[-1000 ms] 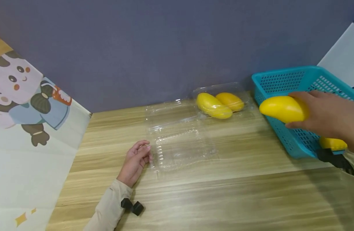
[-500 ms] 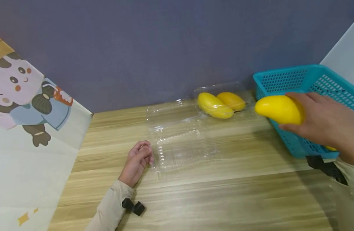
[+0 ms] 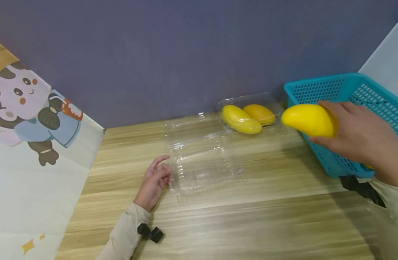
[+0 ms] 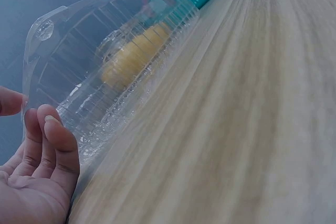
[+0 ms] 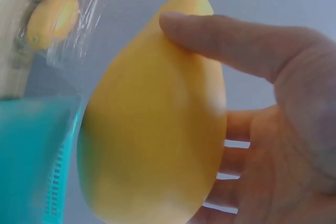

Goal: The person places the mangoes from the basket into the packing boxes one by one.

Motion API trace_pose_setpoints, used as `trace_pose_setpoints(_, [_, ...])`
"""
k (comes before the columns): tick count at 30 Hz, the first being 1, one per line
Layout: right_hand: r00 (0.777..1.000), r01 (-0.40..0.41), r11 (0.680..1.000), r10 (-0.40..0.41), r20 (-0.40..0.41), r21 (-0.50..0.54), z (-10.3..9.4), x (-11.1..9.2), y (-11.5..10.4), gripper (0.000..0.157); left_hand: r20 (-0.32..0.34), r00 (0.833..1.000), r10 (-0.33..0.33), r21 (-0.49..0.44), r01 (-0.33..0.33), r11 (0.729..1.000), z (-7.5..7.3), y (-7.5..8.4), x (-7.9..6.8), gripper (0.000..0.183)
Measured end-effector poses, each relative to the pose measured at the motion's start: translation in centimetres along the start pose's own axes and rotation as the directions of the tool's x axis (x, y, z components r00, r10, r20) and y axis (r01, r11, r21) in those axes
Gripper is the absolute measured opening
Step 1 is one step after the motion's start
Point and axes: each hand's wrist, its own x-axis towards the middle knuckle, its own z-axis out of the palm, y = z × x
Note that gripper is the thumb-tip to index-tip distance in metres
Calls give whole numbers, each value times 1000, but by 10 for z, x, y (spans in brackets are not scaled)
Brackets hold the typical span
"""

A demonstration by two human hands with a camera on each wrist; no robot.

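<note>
While your right hand (image 3: 361, 137) clamped the mango (image 3: 307, 120) near the basket (image 3: 353, 85), its smooth skin could have slipped; the flimsy container (image 3: 203, 168) might have skidded, since whether your left hand's (image 3: 154, 181) curled fingers pinched it couldn't be told.

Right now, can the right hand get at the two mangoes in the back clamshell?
Probably not: the right hand is holding another mango, and the clear plastic of the back clamshell seems to cover the two mangoes. I can't tell whether it's latched.
</note>
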Motion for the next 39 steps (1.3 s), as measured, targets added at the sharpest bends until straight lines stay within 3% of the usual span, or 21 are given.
trace_pose_setpoints(4, [1000,31,999,-31,5,21,1,0,-9,94,6,1000,9,-4,-9,1000,-1,0,0,58])
trace_pose_setpoints(15, [971,237,968,-236,-20,84,12,-6,-46,85,10,1000,17,5,-17,1000,0,-3,-3,52])
trace_pose_setpoints(25, [957,288,955,-290,13,75,21,-2,-79,85,3,1000,24,5,-24,1000,1,-2,-4,47])
trace_pose_setpoints(39, [936,345,933,-349,32,100,31,3,-108,86,-20,999,25,22,-25,999,5,-3,-5,48])
